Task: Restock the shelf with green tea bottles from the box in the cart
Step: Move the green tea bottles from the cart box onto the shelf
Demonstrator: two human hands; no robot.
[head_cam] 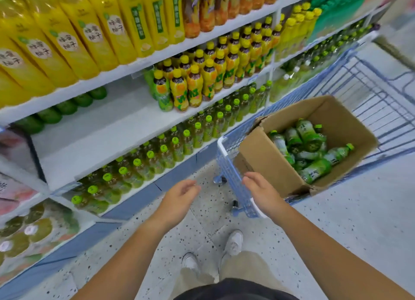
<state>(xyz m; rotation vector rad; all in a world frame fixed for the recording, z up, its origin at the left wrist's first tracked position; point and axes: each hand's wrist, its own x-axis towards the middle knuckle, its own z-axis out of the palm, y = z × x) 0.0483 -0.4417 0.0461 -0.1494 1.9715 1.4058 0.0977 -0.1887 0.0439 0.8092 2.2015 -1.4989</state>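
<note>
Hovering by cart point(227, 165), left hand point(179, 198) and right hand point(260, 191) are open.

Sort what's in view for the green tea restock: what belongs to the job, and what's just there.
Job:
cardboard box
green tea bottles lying in it
blue cart
half-bare shelf
left hand and right hand, both holding nothing

Just there:
tall yellow bottles on the top shelf
yellow-capped bottles

Round labels point(67, 41) on yellow bottles point(125, 30), Chinese characters (blurred, unreadable), nothing legible
</note>
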